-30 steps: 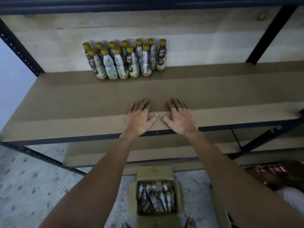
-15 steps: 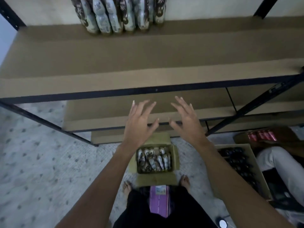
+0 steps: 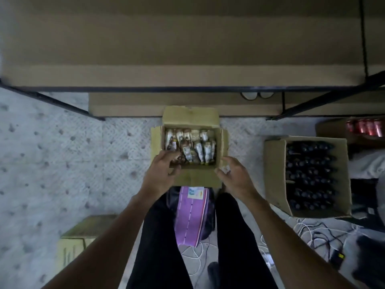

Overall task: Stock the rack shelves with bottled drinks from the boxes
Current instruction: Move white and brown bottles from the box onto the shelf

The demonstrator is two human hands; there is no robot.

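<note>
An open cardboard box [image 3: 219, 142] stands on the floor in front of the rack, holding several pale-labelled drink bottles [image 3: 199, 150]. My left hand [image 3: 164, 166] reaches into the box's near left corner, its fingers and thumb curled round a bottle there. Outside the near right corner hovers my right hand [image 3: 232, 173]; its fingers are loosely curled by the box wall and I see nothing in them. The rack's brown shelf board [image 3: 187, 49] fills the top of the view, bare where it shows.
A larger open box of dark bottles [image 3: 308, 176] stands to the right, with a box of red cans [image 3: 364, 127] beyond it. Another cardboard box [image 3: 73, 243] is at the lower left. Cables [image 3: 308, 230] lie on the floor at the right. My legs stand just behind the box.
Both hands left the shelf edge and came down to the box on the floor. My view tilted down, so the stocked bottles on the shelf are out of sight.
</note>
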